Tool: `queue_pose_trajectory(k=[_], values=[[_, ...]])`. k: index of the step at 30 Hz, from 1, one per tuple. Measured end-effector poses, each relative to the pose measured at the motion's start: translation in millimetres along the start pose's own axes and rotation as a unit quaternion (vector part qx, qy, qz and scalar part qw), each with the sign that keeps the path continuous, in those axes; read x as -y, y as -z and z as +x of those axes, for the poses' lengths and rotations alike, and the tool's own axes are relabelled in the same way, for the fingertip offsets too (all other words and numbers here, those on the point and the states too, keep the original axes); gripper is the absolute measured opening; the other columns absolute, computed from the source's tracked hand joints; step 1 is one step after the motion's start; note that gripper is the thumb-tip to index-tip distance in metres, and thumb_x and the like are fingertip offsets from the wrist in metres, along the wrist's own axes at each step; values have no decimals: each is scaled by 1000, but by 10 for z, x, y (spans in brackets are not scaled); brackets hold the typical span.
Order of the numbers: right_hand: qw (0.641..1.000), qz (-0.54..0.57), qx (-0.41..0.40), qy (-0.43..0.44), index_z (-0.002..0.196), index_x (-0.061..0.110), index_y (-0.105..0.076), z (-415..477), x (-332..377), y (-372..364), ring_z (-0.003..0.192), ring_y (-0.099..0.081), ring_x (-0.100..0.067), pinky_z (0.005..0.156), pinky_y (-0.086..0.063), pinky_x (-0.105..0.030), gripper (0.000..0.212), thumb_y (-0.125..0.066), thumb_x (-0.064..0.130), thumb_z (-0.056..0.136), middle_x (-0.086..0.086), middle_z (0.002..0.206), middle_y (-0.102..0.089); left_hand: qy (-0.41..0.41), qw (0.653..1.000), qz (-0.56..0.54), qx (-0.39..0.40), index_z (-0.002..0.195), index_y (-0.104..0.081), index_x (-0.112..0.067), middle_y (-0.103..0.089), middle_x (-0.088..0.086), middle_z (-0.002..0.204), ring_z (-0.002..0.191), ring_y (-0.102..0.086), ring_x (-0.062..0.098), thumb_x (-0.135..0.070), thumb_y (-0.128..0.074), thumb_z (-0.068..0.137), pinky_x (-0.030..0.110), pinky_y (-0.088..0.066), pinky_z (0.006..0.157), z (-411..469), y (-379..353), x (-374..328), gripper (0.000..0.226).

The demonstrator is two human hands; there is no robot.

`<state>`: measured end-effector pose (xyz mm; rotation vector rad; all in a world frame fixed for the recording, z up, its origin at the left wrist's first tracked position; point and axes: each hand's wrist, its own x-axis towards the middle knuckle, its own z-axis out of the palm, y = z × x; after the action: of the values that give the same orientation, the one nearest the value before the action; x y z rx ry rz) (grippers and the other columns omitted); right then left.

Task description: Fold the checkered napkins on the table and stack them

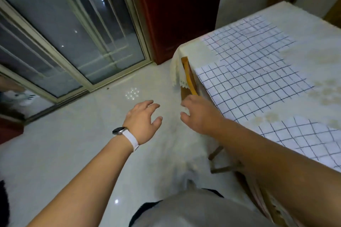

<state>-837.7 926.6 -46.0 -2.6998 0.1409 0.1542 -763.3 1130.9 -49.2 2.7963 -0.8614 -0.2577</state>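
Three white napkins with a dark grid lie flat on the table [304, 57] at the right: a far napkin [247, 37], a middle napkin [252, 86] and a near napkin [302, 138] partly behind my right forearm. My left hand [143, 120], with a white-strapped watch on the wrist, hovers over the floor with relaxed, spread fingers and holds nothing. My right hand [199, 114] hangs just left of the table's edge, close to the middle napkin's near corner, with its fingers loosely curled and empty.
A cream lace-edged tablecloth [177, 72] hangs over the table's corner. A wooden chair [190, 81] is tucked under the table edge. A dark red cabinet [177, 11] stands behind, sliding glass doors [73, 33] at left. Glossy pale floor [92, 143] lies below my arms.
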Motion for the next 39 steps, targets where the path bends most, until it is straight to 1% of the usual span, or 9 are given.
queue_pose_trajectory(k=[4, 8, 15, 20, 23, 26, 30, 34, 39], values=[[999, 15, -11, -36, 127, 15, -56, 148, -246, 169, 114, -51, -23, 94, -46, -41, 41, -51, 39, 93, -2, 126, -53, -30, 999, 13, 17, 139, -46, -27, -41, 0, 149, 136, -35, 22, -47, -48, 93, 40, -30, 112, 459, 70, -123, 49], [997, 9, 6, -79, 122, 16, -56, 360, -435, 290, 113, -51, -23, 91, -46, -40, 39, -47, 39, 91, -1, 125, -51, -63, 998, 27, 16, 138, -46, -28, -41, -1, 148, 136, -35, 22, -48, -47, 93, 39, -30, 112, 924, 118, -186, 49], [992, 13, -14, -127, 101, 22, -63, 869, -509, 363, 99, -53, -20, 82, -52, -43, 27, -48, 41, 88, 2, 110, -57, -102, 994, 1, 38, 137, -48, -28, -43, 1, 148, 135, -36, 22, -51, -46, 92, 39, -31, 112, 1616, 122, 11, 51], [989, -8, -11, -145, 116, 17, -61, 1556, -417, 400, 107, -53, -25, 86, -50, -41, 31, -51, 32, 91, -2, 118, -56, -118, 992, -22, 46, 138, -48, -26, -40, 1, 149, 136, -35, 23, -45, -51, 93, 41, -31, 112, 2234, 175, 399, 49], [988, 3, -34, -153, 123, 21, -58, 2061, -300, 415, 113, -50, -24, 90, -46, -37, 37, -49, 37, 91, 1, 124, -52, -128, 990, -33, 46, 138, -48, -24, -40, 2, 150, 137, -35, 22, -42, -53, 93, 40, -31, 112, 2688, 292, 754, 49], [987, -6, -17, -161, 132, 21, -53, 2586, -170, 442, 121, -48, -27, 96, -44, -39, 45, -51, 38, 92, -1, 132, -49, -121, 991, -36, 43, 139, -47, -25, -40, 2, 150, 137, -35, 22, -44, -53, 93, 37, -30, 112, 3103, 446, 1230, 50], [984, -27, -9, -175, 134, 19, -51, 3272, -37, 462, 122, -47, -27, 96, -44, -37, 47, -51, 40, 92, -3, 133, -49, -118, 991, -32, 59, 139, -47, -24, -41, 1, 149, 137, -35, 21, -46, -52, 93, 37, -29, 112, 3679, 606, 1848, 51], [983, -32, 2, -181, 138, 19, -49, 3808, 129, 444, 124, -46, -26, 99, -42, -36, 49, -48, 41, 94, -2, 137, -47, -131, 989, -43, 54, 136, -51, -24, -45, 2, 145, 134, -38, 21, -52, -42, 86, 41, -34, 110, 4136, 770, 2173, 58], [982, -46, 11, -182, 138, 20, -48, 4297, 158, 481, 126, -46, -25, 100, -43, -37, 48, -46, 41, 95, -1, 139, -46, -143, 987, -57, 56, 134, -53, -24, -47, 1, 143, 128, -44, 21, -46, -48, 88, 43, -39, 105, 4524, 880, 2446, 51]])
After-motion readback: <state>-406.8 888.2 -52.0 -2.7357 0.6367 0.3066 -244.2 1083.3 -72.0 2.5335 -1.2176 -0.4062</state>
